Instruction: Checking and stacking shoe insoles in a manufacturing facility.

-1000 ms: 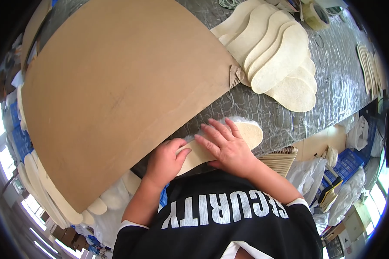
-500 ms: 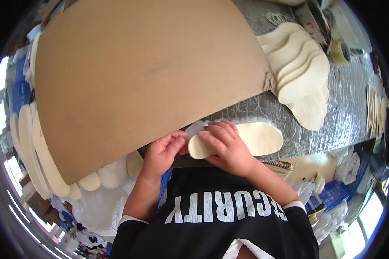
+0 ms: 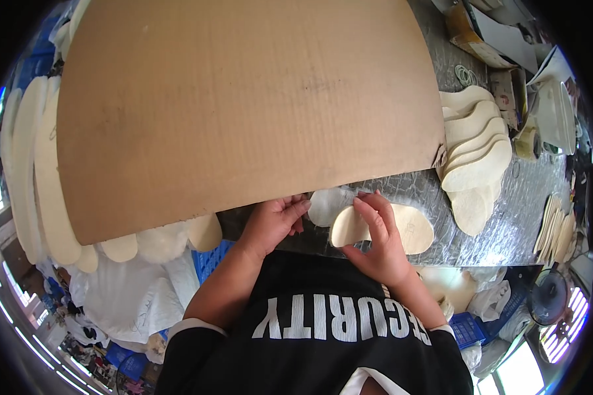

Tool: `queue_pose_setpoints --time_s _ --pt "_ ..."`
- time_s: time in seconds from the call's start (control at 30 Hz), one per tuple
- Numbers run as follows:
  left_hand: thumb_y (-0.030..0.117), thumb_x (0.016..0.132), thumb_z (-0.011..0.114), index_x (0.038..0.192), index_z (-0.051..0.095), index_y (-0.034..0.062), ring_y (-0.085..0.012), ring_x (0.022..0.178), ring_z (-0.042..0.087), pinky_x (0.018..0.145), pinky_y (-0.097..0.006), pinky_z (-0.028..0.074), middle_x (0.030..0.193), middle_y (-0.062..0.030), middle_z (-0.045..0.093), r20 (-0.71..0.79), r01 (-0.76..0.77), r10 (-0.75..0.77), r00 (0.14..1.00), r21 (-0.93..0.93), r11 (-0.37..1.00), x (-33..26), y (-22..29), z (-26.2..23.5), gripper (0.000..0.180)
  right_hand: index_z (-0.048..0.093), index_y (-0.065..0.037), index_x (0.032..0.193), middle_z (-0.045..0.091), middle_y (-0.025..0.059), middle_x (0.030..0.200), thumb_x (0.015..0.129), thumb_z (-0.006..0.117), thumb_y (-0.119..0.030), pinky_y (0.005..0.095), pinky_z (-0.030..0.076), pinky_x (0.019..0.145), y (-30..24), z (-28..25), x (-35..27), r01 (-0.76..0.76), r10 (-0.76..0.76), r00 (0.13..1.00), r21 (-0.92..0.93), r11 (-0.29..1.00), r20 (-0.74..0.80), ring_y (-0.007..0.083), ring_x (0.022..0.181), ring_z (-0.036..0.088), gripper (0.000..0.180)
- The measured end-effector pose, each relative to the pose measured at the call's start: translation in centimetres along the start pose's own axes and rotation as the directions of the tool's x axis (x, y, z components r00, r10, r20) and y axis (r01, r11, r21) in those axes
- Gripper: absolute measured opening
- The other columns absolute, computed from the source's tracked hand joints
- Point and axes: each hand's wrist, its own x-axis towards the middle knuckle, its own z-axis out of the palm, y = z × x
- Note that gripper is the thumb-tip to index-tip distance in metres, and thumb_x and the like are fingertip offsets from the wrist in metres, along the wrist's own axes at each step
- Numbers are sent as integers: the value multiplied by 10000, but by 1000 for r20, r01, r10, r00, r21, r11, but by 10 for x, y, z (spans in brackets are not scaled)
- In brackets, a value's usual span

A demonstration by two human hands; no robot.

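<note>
My right hand (image 3: pixel 383 245) holds a cream insole (image 3: pixel 413 230) between thumb and fingers, a little in from its left end. That end is bent up off what lies under it. Beneath and to its left shows a white fluffy insole (image 3: pixel 325 207) on the dark table. My left hand (image 3: pixel 275 224) is closed in a pinch at the near edge of a large cardboard sheet (image 3: pixel 250 112), just left of the white fluffy insole. Whatever its fingertips hold, if anything, is too small to make out.
Fanned cream insoles (image 3: pixel 478 148) lie right of the cardboard. More insoles (image 3: pixel 29 171) line its left side and stick out under its near edge. A tape roll (image 3: pixel 527 143), a string coil (image 3: pixel 466 75) and narrow cream pieces (image 3: pixel 555 229) are on the table's right.
The view has shifted, so the cardboard and insoles sit differently in it. My right hand has peeled back the cream insole's left end, baring more white fluff. My left hand stays pinched.
</note>
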Motion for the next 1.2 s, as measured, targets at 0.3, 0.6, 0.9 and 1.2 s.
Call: queue_pose_setpoints --time_s 0.3,0.6,0.9,1.2 --pt "87 950 570 863 598 20 -93 850 542 758 -230 430 908 -25 613 181 -205 246 952 -218 954 5 -18 -1 114 477 -55 1292 493 188 1197 555 794 3 507 437 971 -8 2 4 -78 80 997 -99 992 17 406 1106 486 805" --pt "91 952 580 883 594 7 -68 806 511 743 -223 445 859 12 576 234 -272 311 921 -184 944 7 -12 5 109 485 -46 1281 501 173 1197 556 797 10 459 473 911 -10 -1 5 -100 103 994 -107 989 23 394 1112 482 791" --pt "98 950 594 889 602 -1 -67 810 525 747 -226 458 861 6 592 211 -336 353 912 -111 935 3 0 12 117 483 -56 1279 497 173 1196 557 807 -3 463 467 907 -10 -2 6 -100 104 994 -106 989 32 394 1096 483 793" --pt "125 946 609 870 601 5 -67 789 522 742 -227 452 845 9 587 220 -307 330 918 -130 943 2 4 15 143 485 -56 1278 497 174 1189 560 814 -15 463 466 907 -8 -2 6 -89 91 996 -109 990 14 394 1095 482 791"
